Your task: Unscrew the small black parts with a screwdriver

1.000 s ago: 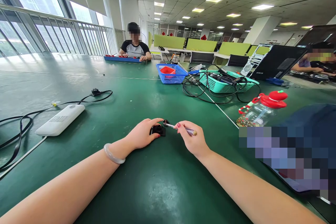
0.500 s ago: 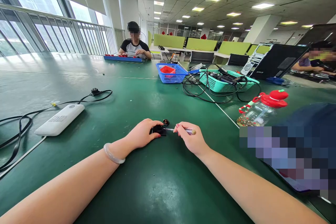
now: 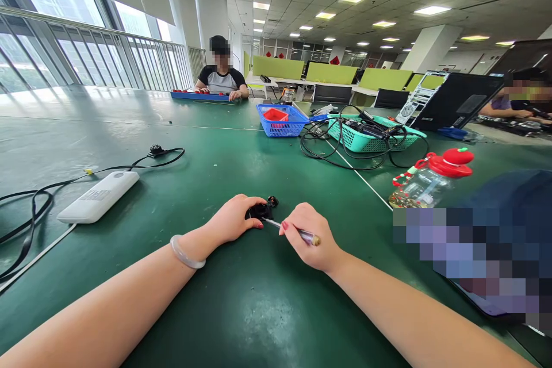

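My left hand (image 3: 235, 217) is closed round a small black part (image 3: 258, 211) on the green table, its thumb and fingers on either side; most of the part is hidden by the fingers. My right hand (image 3: 311, 236) grips a slim screwdriver (image 3: 309, 237) with a pale purplish handle and a thin metal shaft. The shaft points left, and its tip meets the near right side of the black part. Just beyond the part lies a small dark coil-like piece (image 3: 272, 201); whether it is joined to the part I cannot tell.
A white power bank (image 3: 99, 196) and black cable (image 3: 157, 152) lie left. Ahead are a blue basket (image 3: 282, 126) with a red tray and a teal basket (image 3: 357, 141) with tangled cables. A red-capped bottle (image 3: 420, 184) stands right. A person (image 3: 221, 77) sits across the table (image 3: 207, 155).
My right hand has turned and moved slightly down, so the screwdriver now slants up toward the part instead of lying nearly level. My left hand has barely moved.
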{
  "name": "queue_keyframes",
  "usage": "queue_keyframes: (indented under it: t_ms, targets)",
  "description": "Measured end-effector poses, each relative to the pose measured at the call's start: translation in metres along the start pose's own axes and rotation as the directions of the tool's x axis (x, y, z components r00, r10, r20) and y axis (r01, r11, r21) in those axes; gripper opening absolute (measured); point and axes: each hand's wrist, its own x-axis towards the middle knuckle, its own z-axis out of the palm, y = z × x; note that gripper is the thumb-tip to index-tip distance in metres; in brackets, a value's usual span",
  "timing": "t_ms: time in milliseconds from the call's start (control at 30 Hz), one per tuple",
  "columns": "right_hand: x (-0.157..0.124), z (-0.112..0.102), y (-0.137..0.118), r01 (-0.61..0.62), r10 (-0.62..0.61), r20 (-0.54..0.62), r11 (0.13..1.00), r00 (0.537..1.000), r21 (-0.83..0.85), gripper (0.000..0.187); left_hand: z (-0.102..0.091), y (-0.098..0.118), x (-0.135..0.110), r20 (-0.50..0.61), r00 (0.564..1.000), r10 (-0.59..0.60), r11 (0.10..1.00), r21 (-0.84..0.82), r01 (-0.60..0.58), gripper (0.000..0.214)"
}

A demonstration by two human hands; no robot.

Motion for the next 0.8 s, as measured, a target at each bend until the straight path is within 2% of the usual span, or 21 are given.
queue_keyframes:
  t_ms: [67, 167, 233, 300, 400, 667, 733, 800]
  targets:
    - [0.0, 0.002, -0.002, 0.066, -0.064, 0.085, 0.998, 0.994, -0.022, 0.023, 0.0, 0.001, -0.001, 0.004, 1.0, 0.006, 1.0, -0.004, -0.006, 0.049]
    - [0.001, 0.003, -0.002, 0.009, -0.004, 0.163, 1.0, 0.987, -0.027, 0.021, -0.001, 0.002, -0.001, 0.008, 1.0, 0.012, 1.0, -0.015, -0.012, 0.049]
    - [0.001, 0.002, 0.001, -0.067, 0.064, 0.119, 0.998, 0.991, 0.02, 0.024, -0.001, 0.002, -0.001, 0.009, 1.0, 0.01, 1.0, -0.017, -0.01, 0.048]
    - [0.001, -0.001, 0.004, -0.134, 0.133, 0.014, 0.989, 0.991, 0.067, 0.029, -0.002, 0.003, -0.001, 0.012, 1.0, 0.008, 1.0, -0.021, -0.008, 0.048]
    - [0.001, -0.004, 0.009, -0.215, 0.223, -0.099, 0.973, 0.97, 0.084, 0.033, -0.002, 0.003, -0.001, 0.014, 1.0, 0.01, 0.999, -0.03, -0.009, 0.047]
    - [0.003, -0.001, 0.012, -0.303, 0.306, 0.017, 0.934, 0.952, 0.19, 0.034, -0.001, 0.002, -0.002, -0.013, 0.999, 0.053, 0.997, -0.057, -0.053, 0.045]
    - [0.002, -0.002, 0.016, -0.327, 0.345, -0.016, 0.902, 0.938, 0.284, 0.037, -0.002, 0.004, -0.003, -0.053, 0.996, 0.068, 0.994, -0.084, -0.072, 0.045]
    - [0.001, -0.005, 0.021, -0.349, 0.413, -0.097, 0.855, 0.905, 0.384, 0.04, -0.004, 0.006, -0.004, -0.112, 0.992, 0.059, 0.991, -0.111, -0.072, 0.044]
